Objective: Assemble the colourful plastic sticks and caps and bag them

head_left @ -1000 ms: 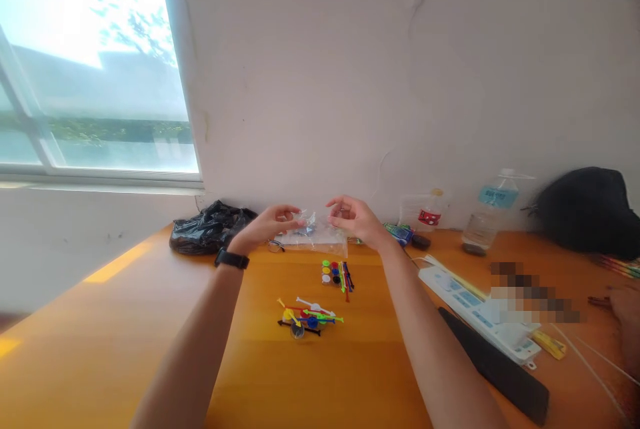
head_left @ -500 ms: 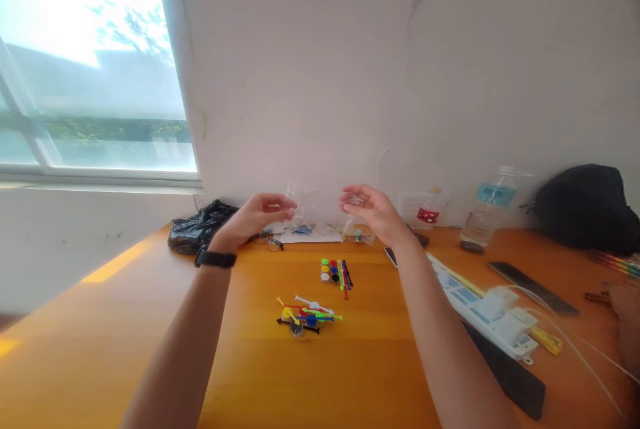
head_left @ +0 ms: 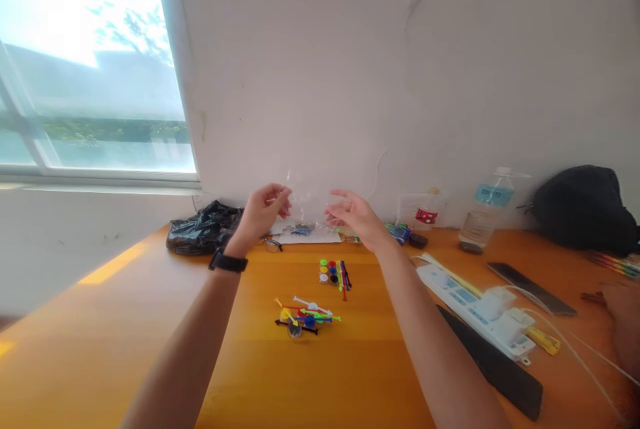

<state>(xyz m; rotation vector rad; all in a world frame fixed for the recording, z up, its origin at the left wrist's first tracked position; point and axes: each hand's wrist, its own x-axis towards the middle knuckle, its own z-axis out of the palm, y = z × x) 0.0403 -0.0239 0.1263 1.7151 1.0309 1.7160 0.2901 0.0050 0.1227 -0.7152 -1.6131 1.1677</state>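
A thin clear plastic bag (head_left: 306,205) is held up between my hands above the far part of the wooden table. My left hand (head_left: 265,212), with a black band on the wrist, pinches its left side. The fingers of my right hand (head_left: 356,217) curl at its right side, index finger stretched out; the glare blurs their exact contact. Nearer to me lies a loose pile of coloured plastic arrow spinners (head_left: 309,317) with round clear bases. Behind it, coloured discs (head_left: 329,271) sit in rows beside a bundle of coloured arrows (head_left: 343,277).
A black plastic bag (head_left: 203,229) and glasses (head_left: 273,245) lie at the back left. To the right are a power strip (head_left: 473,309) with plugs, a black flat slab (head_left: 500,369), a phone (head_left: 533,287), a water bottle (head_left: 487,212) and a dark bag (head_left: 583,212). A person's arm shows at the far right edge.
Both hands have shifted: the left a little right, the right to the left, so they are closer together. The clear bag moved with them. The spinners and discs stay put.
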